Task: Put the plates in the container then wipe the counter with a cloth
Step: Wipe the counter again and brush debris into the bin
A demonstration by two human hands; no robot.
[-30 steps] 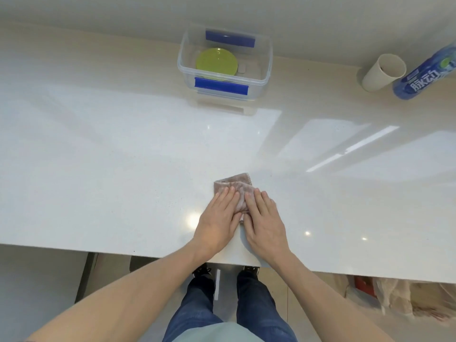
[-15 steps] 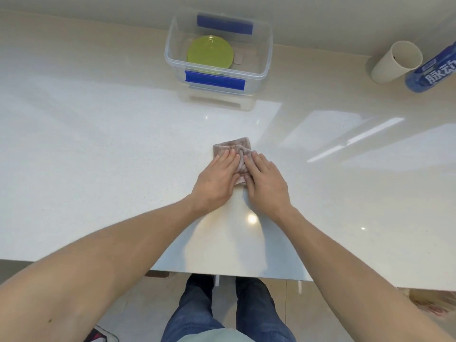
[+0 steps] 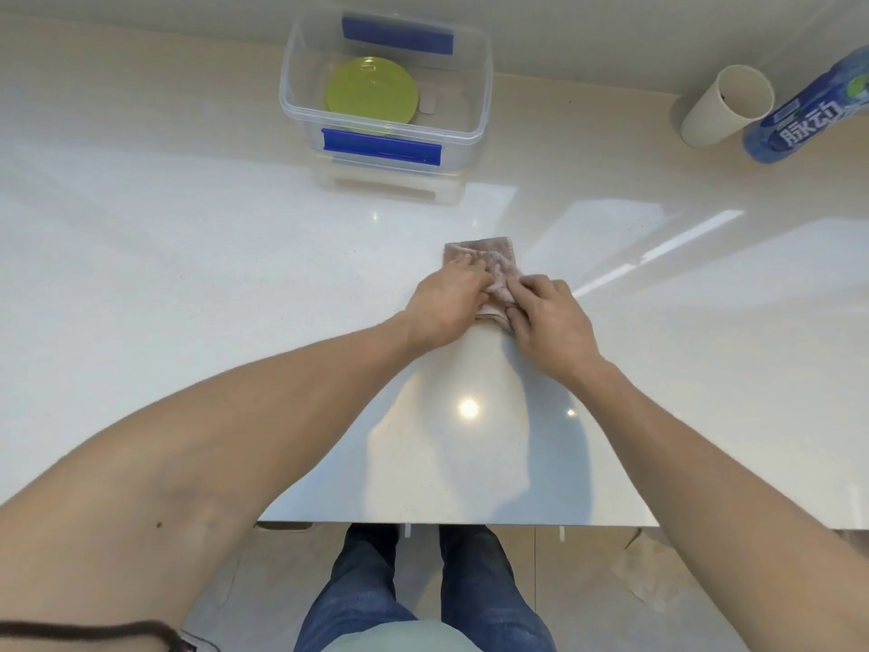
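A small pinkish-brown cloth (image 3: 489,263) lies on the white counter (image 3: 188,284), a little right of centre. My left hand (image 3: 446,301) presses on its left side with bent fingers. My right hand (image 3: 548,322) pinches and presses its right side, so the cloth bunches between the two hands. A clear plastic container (image 3: 475,101) with blue clips stands at the back of the counter. Inside it rests a green plate (image 3: 372,90); whether more plates lie beneath it is hidden.
A beige paper cup (image 3: 724,105) lies on its side at the back right, next to a blue drink bottle (image 3: 809,115). The counter's front edge (image 3: 446,523) runs just above my legs. A wall closes off the back.
Both hands have pushed the cloth away from the front edge toward the container and slightly right. Fingers that lay flat are now curled, bunching the cloth.
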